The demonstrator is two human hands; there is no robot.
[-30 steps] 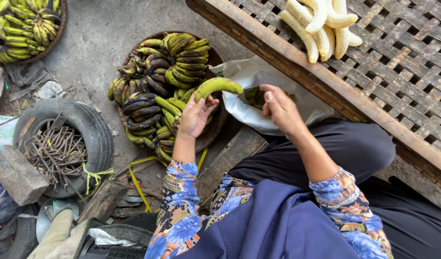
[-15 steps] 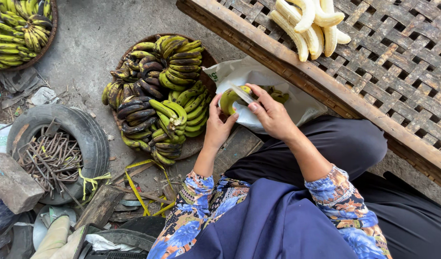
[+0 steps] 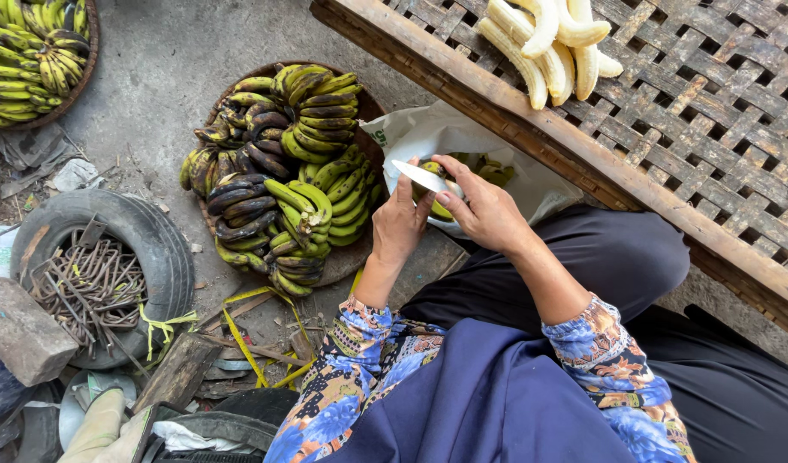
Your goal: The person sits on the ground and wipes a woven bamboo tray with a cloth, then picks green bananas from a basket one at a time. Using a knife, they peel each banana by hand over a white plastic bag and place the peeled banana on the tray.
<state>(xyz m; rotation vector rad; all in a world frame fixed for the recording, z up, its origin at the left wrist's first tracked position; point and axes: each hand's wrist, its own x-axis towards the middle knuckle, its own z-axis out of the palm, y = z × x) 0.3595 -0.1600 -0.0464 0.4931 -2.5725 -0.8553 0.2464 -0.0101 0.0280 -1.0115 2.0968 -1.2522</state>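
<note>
Right hand (image 3: 488, 213) grip: fingers closed around the handle end of a knife (image 3: 424, 177), with the thumb lying along the near side. Left hand (image 3: 403, 225) grip: fingers curled around a green banana (image 3: 434, 206), clamped on it; most of the fruit is hidden between the two hands. The hands meet just above a white plastic bag (image 3: 428, 137) that lies open on the ground against the wooden frame (image 3: 531, 129).

Knife orientation: the long axis runs from lower right to upper left, tip toward the upper left, above the left hand's fingers. The blade is pale, flat and narrow, tapering to a point. The handle is not visible.

Banana: only small green patches show, one above the knuckles and one below the blade. Its long axis cannot be determined.

Surroundings: a round basket (image 3: 360, 107) of green and blackened banana bunches sits just left of the hands. A second basket (image 3: 84, 73) of bananas lies at the upper left corner. Peeled pale bananas (image 3: 544, 47) rest on a woven lattice tray (image 3: 711, 111) at the upper right. An old tyre (image 3: 158, 249) filled with dark sticks lies at the left. Yellow strapping (image 3: 240, 330) lies on the ground below the basket.
</note>
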